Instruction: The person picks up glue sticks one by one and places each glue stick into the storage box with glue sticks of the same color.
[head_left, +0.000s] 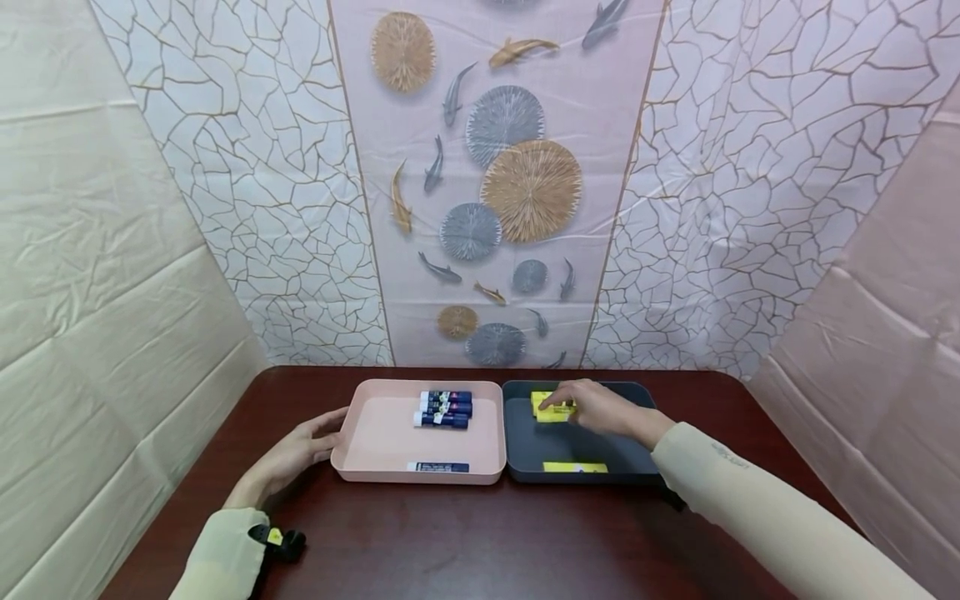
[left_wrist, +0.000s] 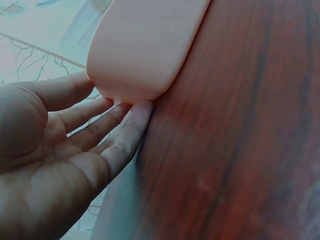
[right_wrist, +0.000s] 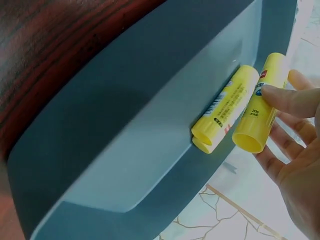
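Over the dark blue-grey tray (head_left: 525,446), my right hand (head_left: 600,407) pinches a yellow glue stick (right_wrist: 261,107) between thumb and fingers. Right beside it in the right wrist view lie other yellow glue sticks (right_wrist: 227,105), one partly hidden behind another. Another yellow glue stick (head_left: 574,467) lies along that tray's near wall. My left hand (head_left: 296,457) touches the left end of the pink tray (head_left: 375,429), fingers fairly straight, thumb at the rim. Inside the pink tray, three dark blue sticks with white ends (head_left: 444,408) lie in a group near the back.
A single dark blue stick (head_left: 441,467) lies along the pink tray's near wall. Both trays stand side by side on a dark red-brown table (head_left: 480,533). Behind rises a patterned cloth (head_left: 525,192), with pale cloth walls at both sides.
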